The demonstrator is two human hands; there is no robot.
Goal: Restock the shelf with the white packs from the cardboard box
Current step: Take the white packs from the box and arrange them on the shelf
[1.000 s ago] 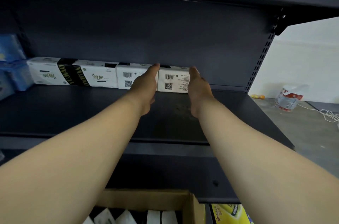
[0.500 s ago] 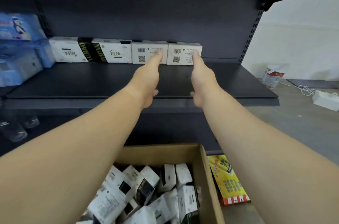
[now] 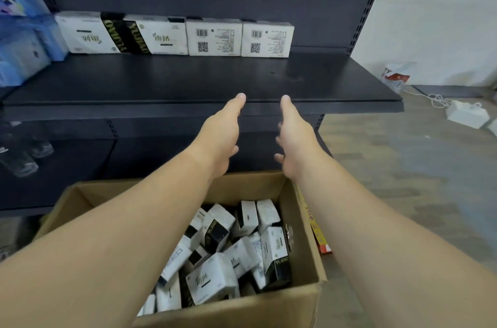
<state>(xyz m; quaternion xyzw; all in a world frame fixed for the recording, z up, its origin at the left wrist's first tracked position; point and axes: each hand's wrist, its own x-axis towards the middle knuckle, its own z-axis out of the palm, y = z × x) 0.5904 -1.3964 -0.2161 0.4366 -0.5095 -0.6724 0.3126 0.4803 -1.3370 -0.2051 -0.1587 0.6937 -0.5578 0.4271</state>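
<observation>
The dark metal shelf (image 3: pixel 188 85) carries a single row of four white rectangular packs with black bands (image 3: pixel 174 36) standing against its back edge, running from beside the blue-wrapped bundles (image 3: pixel 24 40) at the left end to a little short of the right end. The whole front of the shelf, and the back right corner, is bare, so I'd say the restocking is only begun.

Below, the open brown cardboard box (image 3: pixel 242 311) holds a loose jumble of the same white packs in the box (image 3: pixel 228 252), many of them, tipped every way. Most of the work looks to be left.

Both arms reach out over the box, level with the shelf's front edge. The left hand (image 3: pixel 222 134) and the right hand (image 3: pixel 294 136) face each other, fingers straight and relaxed, holding nothing. I'd guess the next step is to take another pack from the box.
</observation>
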